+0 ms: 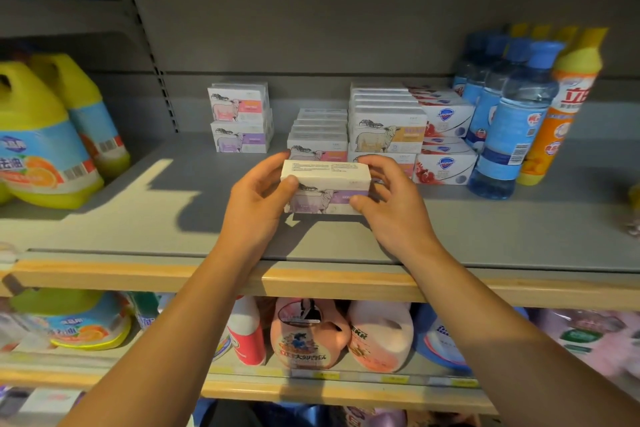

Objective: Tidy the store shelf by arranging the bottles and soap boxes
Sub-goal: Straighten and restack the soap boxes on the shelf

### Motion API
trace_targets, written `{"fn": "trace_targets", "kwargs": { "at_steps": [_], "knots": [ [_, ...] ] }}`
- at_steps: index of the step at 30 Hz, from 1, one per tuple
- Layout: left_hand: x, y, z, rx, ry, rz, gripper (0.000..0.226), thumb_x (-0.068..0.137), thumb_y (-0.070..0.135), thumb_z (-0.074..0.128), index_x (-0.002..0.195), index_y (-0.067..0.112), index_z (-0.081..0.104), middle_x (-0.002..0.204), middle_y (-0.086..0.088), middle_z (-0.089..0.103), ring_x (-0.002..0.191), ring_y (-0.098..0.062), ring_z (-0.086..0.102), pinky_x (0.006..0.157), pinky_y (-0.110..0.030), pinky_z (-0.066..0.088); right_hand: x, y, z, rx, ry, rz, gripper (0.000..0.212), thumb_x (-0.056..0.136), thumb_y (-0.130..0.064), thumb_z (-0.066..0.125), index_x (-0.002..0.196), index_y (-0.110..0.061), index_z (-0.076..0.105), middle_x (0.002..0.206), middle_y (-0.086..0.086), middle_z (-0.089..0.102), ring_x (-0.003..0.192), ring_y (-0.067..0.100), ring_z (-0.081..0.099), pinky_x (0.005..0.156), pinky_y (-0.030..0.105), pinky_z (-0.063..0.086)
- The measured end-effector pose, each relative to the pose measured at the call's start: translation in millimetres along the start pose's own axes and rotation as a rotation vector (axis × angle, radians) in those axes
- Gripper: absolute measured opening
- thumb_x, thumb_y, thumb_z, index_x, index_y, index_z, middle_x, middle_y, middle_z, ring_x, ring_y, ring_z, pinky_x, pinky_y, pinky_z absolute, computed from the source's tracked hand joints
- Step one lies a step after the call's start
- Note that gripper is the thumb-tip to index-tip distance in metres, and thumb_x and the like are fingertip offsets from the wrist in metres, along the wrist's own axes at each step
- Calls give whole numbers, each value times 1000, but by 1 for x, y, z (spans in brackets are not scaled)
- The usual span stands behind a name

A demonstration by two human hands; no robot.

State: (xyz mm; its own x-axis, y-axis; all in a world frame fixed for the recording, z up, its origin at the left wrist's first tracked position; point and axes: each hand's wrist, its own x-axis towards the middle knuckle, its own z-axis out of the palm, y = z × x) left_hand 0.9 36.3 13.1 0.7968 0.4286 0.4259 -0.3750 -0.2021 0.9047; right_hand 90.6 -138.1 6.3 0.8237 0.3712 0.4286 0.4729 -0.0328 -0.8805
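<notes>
Both hands, left and right, grip the soap box by its ends, long axis sideways; the stacks sit just behind it.

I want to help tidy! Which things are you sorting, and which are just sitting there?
Sorting:
soap box, held by left hand and right hand
soap stacks
water bottles
shelf

Just sitting:
yellow jugs
lower-shelf bottles
</notes>
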Motion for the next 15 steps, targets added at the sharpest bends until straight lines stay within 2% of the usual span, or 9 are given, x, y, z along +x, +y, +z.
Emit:
{"fn": "trace_targets", "kwargs": {
  "at_steps": [2, 3, 5, 7, 10, 11, 13, 15],
  "knots": [
    [2, -2, 2, 64, 45, 4, 35, 94, 3, 59, 123, 22, 62, 109, 11, 73, 104, -2, 67, 83, -18, 54, 1, 3, -1, -57, -24, 33, 53, 82, 2, 73, 113, -37, 54, 108, -23, 62, 106, 3, 63, 88, 18, 54],
    [3, -3, 3, 123, 53, 4, 37, 93, 0, 60, 125, 19, 61, 113, 8, 71, 106, -4, 66, 89, -22, 54, 1, 4, -1, -91, -42, 61, 51, 83, 0, 72, 113, -37, 54, 106, -23, 62, 105, 4, 64, 89, 27, 56],
    [5, -5, 3, 276, 44, 12, 38, 91, 2, 61, 125, 19, 63, 118, 5, 68, 108, -6, 64, 95, -30, 53, 2, 5, 0, -160, -68, 93, 48, 84, -4, 71, 114, -36, 52, 106, -24, 61, 105, 10, 65, 89, 42, 57],
    [5, -6, 4, 399, 42, 28, 37, 90, 9, 64, 124, 23, 64, 121, 7, 67, 108, -4, 63, 93, -27, 53, 2, 4, 1, -234, -79, 91, 46, 85, -10, 71, 113, -38, 49, 107, -24, 60, 104, 12, 65, 89, 46, 55],
    [3, -2, 7, 525, 79, 118, 39, 86, 15, 70, 123, 26, 65, 124, 10, 64, 103, 7, 57, 84, -5, 44, 3, 0, 0, -235, -102, 117, 45, 83, -16, 70, 115, -39, 49, 112, -21, 61, 102, 10, 65, 90, 46, 54],
    [2, -1, 8, 588, 88, 168, 39, 85, 16, 71, 122, 25, 66, 125, 9, 63, 105, 5, 56, 86, -5, 41, 3, -1, -2, -217, -117, 134, 46, 82, -18, 71, 118, -38, 48, 114, -20, 61, 101, 5, 64, 90, 41, 55],
    [0, 2, 11, 761, 62, 274, 40, 83, 19, 73, 122, 21, 66, 127, 3, 62, 117, -12, 53, 96, -15, 35, 4, -3, -10, -225, -141, 127, 50, 84, -27, 71, 126, -36, 48, 122, -15, 58, 101, -5, 58, 91, 27, 51],
    [-2, 2, 14, 944, -17, 370, 44, 82, 22, 75, 124, 17, 65, 129, -3, 60, 122, -25, 48, 102, -27, 33, 3, -2, -24, -362, -131, 79, 52, 86, -38, 68, 134, -30, 48, 130, -11, 52, 110, -1, 52, 93, 24, 41]
  ]
}}
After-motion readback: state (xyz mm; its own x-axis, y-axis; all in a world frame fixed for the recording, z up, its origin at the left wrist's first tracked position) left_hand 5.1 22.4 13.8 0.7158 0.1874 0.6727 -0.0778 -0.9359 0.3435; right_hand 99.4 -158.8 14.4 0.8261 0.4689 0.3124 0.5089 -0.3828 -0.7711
